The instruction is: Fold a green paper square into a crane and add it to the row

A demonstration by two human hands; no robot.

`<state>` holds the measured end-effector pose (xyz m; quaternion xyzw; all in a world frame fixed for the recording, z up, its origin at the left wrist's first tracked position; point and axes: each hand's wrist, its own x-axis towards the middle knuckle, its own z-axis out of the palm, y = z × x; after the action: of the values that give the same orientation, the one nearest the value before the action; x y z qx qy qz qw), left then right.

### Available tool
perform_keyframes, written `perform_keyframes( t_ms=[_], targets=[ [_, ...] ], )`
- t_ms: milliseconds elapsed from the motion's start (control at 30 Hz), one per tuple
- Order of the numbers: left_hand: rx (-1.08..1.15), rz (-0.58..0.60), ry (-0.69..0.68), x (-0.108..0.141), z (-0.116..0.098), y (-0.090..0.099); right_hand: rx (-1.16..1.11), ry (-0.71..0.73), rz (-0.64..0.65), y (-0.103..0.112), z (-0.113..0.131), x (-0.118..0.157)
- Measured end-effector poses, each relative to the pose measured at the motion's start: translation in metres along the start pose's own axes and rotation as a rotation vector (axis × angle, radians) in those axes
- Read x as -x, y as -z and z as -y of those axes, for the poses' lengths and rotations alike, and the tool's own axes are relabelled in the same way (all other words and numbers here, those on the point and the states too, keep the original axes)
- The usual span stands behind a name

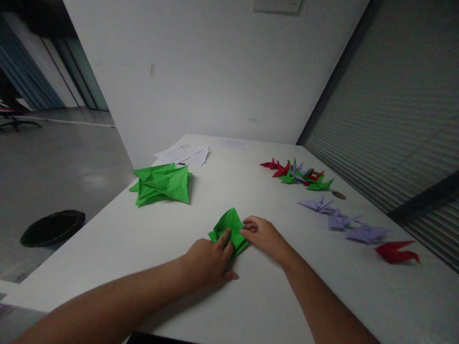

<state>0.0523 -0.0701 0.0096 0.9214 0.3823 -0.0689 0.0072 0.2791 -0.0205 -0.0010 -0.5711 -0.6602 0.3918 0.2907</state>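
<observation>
A partly folded sheet of green origami paper (232, 220) lies on the white table in front of me, one corner pointing away. My left hand (211, 258) rests over its near left side, with fingers stretched onto the paper and pressing on it; the thumb sticks out to the right, apart from the fingers. At the paper's right edge, my right hand (263, 235) has its thumb and fingertips closed on the paper. The near part of the sheet is partly hidden by my left hand.
A stack of folded green papers (163, 184) lies to the left, before some printed sheets (182, 154). Along the right are a cluster of coloured paper cranes (296, 173), several lilac cranes (367, 233), a red crane (396, 252) and a brown oval piece (339, 195). A black bin (53, 227) stands left.
</observation>
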Motion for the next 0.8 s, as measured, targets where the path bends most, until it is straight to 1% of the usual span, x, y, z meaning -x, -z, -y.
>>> perform_keyframes(
  t_ms=[133,300,600,800],
  targets=[
    [0.003,0.007,-0.003,0.0006,0.0003,-0.0012,-0.066,-0.054,0.037,0.0071,-0.0035,0.0036],
    [-0.006,0.006,0.003,0.0009,-0.0001,0.0017,-0.119,-0.103,0.098,0.0069,0.0012,0.0082],
    [-0.004,0.017,0.002,0.0017,-0.0006,0.0064,-0.082,-0.048,0.128,0.007,0.0048,0.009],
    [0.001,0.014,-0.006,0.0015,-0.0003,0.0062,-0.161,-0.033,0.15,0.0057,0.0037,0.0088]
  ],
)
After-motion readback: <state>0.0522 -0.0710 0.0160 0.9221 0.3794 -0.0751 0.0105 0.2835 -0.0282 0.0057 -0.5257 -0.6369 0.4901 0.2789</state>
